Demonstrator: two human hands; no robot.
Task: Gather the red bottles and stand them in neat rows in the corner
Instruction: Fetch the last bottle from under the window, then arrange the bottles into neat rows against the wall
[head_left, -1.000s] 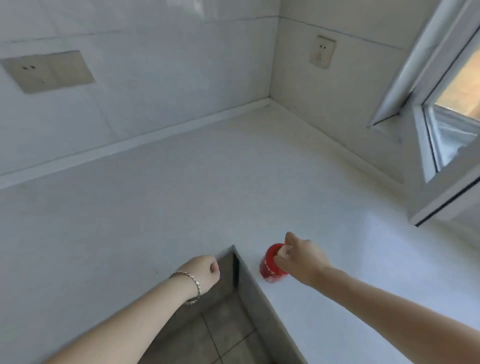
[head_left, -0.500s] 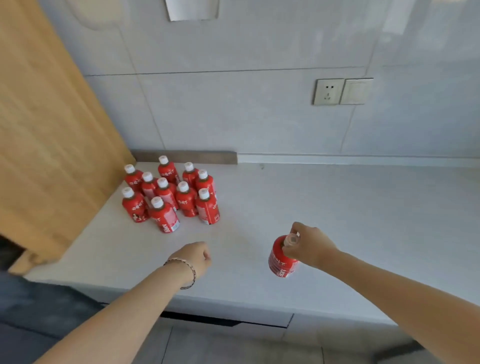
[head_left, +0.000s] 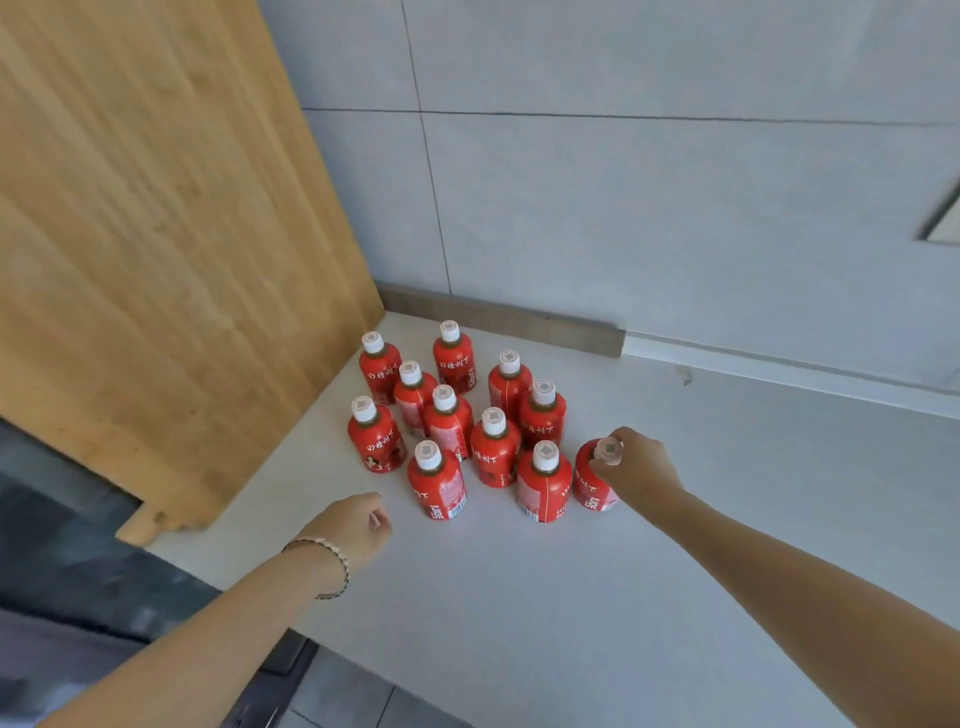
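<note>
Several red bottles with white caps (head_left: 448, 415) stand upright in a cluster on the white counter (head_left: 597, 597), in the corner by the wooden panel. My right hand (head_left: 636, 467) grips the neck and cap of one more red bottle (head_left: 589, 483), which stands at the right end of the front row, next to another bottle (head_left: 543, 486). My left hand (head_left: 356, 525) hovers in a loose fist in front of the cluster, holding nothing and touching no bottle. It wears a bracelet at the wrist.
A tall wooden panel (head_left: 156, 234) bounds the counter on the left. Grey tiled wall (head_left: 623, 208) runs behind, with a brown strip (head_left: 498, 319) at its base. The counter's front edge drops to a tiled floor (head_left: 343, 696) below.
My view swung from the window corner to the bottle corner. My right hand carried the bottle across and now it stands beside the front row. The left fist came closer to the cluster.
</note>
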